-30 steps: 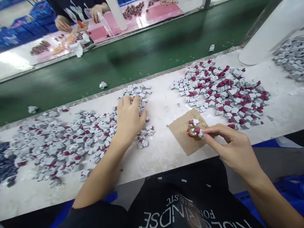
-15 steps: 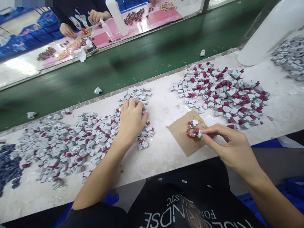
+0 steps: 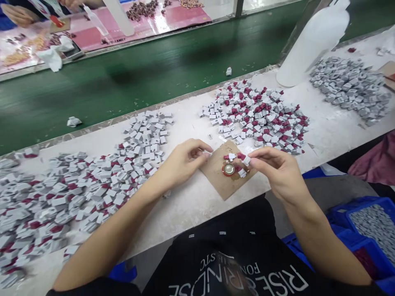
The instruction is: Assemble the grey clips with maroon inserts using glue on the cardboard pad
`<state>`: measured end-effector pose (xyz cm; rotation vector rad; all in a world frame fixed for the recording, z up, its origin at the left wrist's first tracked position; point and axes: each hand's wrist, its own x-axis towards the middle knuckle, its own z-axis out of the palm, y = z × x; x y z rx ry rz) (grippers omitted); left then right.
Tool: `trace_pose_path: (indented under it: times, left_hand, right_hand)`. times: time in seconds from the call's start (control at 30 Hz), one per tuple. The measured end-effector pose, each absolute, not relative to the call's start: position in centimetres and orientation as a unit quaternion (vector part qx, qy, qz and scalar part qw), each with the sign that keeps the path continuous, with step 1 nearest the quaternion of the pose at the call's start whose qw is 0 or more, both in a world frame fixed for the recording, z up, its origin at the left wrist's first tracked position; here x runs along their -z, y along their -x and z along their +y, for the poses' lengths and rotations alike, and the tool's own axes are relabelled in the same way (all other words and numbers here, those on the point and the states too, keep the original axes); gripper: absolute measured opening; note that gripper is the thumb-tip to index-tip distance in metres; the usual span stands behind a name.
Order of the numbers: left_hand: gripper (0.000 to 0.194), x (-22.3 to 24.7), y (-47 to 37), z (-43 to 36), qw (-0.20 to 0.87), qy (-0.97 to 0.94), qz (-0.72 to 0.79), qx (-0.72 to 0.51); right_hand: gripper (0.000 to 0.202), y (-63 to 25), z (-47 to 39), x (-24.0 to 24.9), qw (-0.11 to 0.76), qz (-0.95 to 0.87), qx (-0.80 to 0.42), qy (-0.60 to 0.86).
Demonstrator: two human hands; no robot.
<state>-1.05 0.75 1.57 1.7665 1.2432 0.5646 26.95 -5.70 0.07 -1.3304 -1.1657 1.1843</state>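
Observation:
My right hand (image 3: 277, 170) pinches a small grey-and-maroon plastic piece (image 3: 246, 159) above the right side of a brown cardboard square (image 3: 224, 187). On the cardboard sits a small round dish with a red-orange rim (image 3: 228, 169), wet-looking liquid around it. Another grey-and-maroon piece (image 3: 230, 157) lies just behind the dish, and one more (image 3: 241, 172) rests to its right. At the cardboard's left edge is my left hand (image 3: 188, 161), thumb and forefinger brought together. Whatever is between those fingertips is too small to make out.
Heaps of grey and maroon pieces lie left (image 3: 101, 189) and behind the cardboard (image 3: 262, 111). A white bottle (image 3: 311, 45) stands near a grey heap (image 3: 348, 86). Beyond runs a green conveyor belt (image 3: 173, 78), with a co-worker's hands (image 3: 18, 15) across it. Blue crates (image 3: 339, 218) are low right.
My left hand has come from the left heap to the cardboard's edge. The right hand has lifted slightly away from the dish, and an extra piece lies beside it. The view has shifted right.

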Motion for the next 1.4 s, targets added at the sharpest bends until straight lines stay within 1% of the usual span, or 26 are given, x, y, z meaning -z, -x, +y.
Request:
trace_pose_path:
  times: [0.07,0.13,0.27,0.4,0.47,0.57,0.67,0.77,0.93,1.03,1.13,1.2,1.3,1.4]
  left_hand:
    - [0.019,-1.7,-0.2,0.9,0.522,-0.668,0.480,-0.228]
    - [0.021,-2.1,-1.2,1.0,0.575,-0.627,0.463,-0.250]
    - [0.021,-2.9,-2.3,1.2,0.589,-0.596,0.442,-0.320]
    - [0.021,-2.6,-2.6,1.6,0.628,-0.543,0.431,-0.354]
    - [0.021,-2.4,-2.7,1.7,0.661,-0.506,0.428,-0.353]
    - [0.023,-2.4,-2.7,1.6,0.711,-0.477,0.409,-0.316]
    - [0.028,-2.5,-2.7,1.3,0.694,-0.500,0.410,-0.318]
    - [0.032,-2.4,-2.8,1.2,0.635,-0.515,0.436,-0.376]
    - [0.038,-1.8,-2.6,1.9,0.584,-0.508,0.444,-0.452]
    - [0.040,-1.4,-2.1,2.5,0.550,-0.525,0.476,-0.442]
    - [0.040,-1.0,-1.6,2.7,0.572,-0.529,0.506,-0.370]
    - [0.034,-0.9,-1.3,2.6,0.603,-0.516,0.510,-0.331]
    - [0.022,-1.1,-1.3,2.3,0.668,-0.458,0.497,-0.311]
    - [0.020,-1.6,-1.6,2.1,0.728,-0.383,0.474,-0.314]
  right_hand:
    - [0.022,-27.0,-4.9,0.1,0.498,-0.431,-0.533,0.531]
    - [0.029,-26.8,-4.2,0.1,0.500,-0.398,-0.572,0.515]
    - [0.033,-26.0,-3.7,-0.4,0.519,-0.346,-0.612,0.487]
    - [0.033,-25.2,-3.6,-0.8,0.537,-0.307,-0.630,0.470]
    - [0.034,-24.8,-3.5,-0.8,0.542,-0.301,-0.632,0.465]
    - [0.034,-24.6,-3.3,-0.6,0.538,-0.310,-0.628,0.469]
    - [0.033,-24.6,-3.1,-0.3,0.534,-0.327,-0.624,0.468]
    - [0.032,-24.6,-3.1,0.0,0.539,-0.355,-0.604,0.468]
    - [0.030,-23.7,-3.2,0.1,0.550,-0.367,-0.590,0.463]
    - [0.031,-22.9,-2.9,0.0,0.572,-0.344,-0.592,0.451]
    - [0.033,-22.5,-2.5,0.4,0.585,-0.355,-0.554,0.475]
    - [0.032,-22.4,-2.1,0.8,0.589,-0.361,-0.521,0.501]
    - [0.028,-22.4,-1.9,1.4,0.584,-0.370,-0.502,0.520]
    - [0.025,-22.4,-1.9,1.6,0.575,-0.388,-0.500,0.518]
